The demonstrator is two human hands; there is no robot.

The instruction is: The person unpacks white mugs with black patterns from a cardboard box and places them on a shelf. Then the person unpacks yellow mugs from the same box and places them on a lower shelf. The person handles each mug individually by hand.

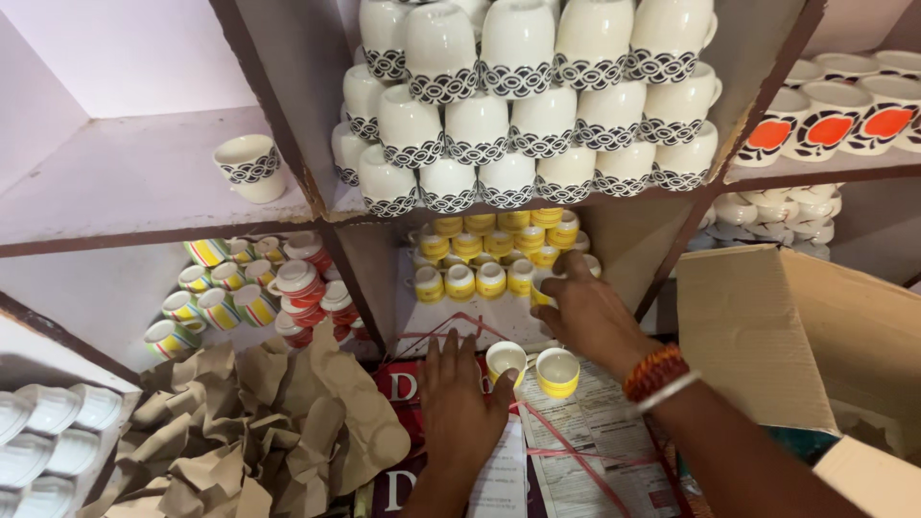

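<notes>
Right hand [587, 312]: fingertips hidden among the yellow cups [491, 251], so its grip cannot be told.
Left hand [460, 403]: wrist cut off by the bottom edge.
Cardboard box [767, 336], right of the yellow cups: inside unseen, right side cropped.
White cups [528, 96], above the yellow cups: top row cropped.

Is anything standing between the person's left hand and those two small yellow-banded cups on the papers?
Nothing visible does. The left hand already touches the nearer small yellow-banded white cup with its thumb; the second yellow-banded cup sits just beyond it, below the right hand.
</notes>
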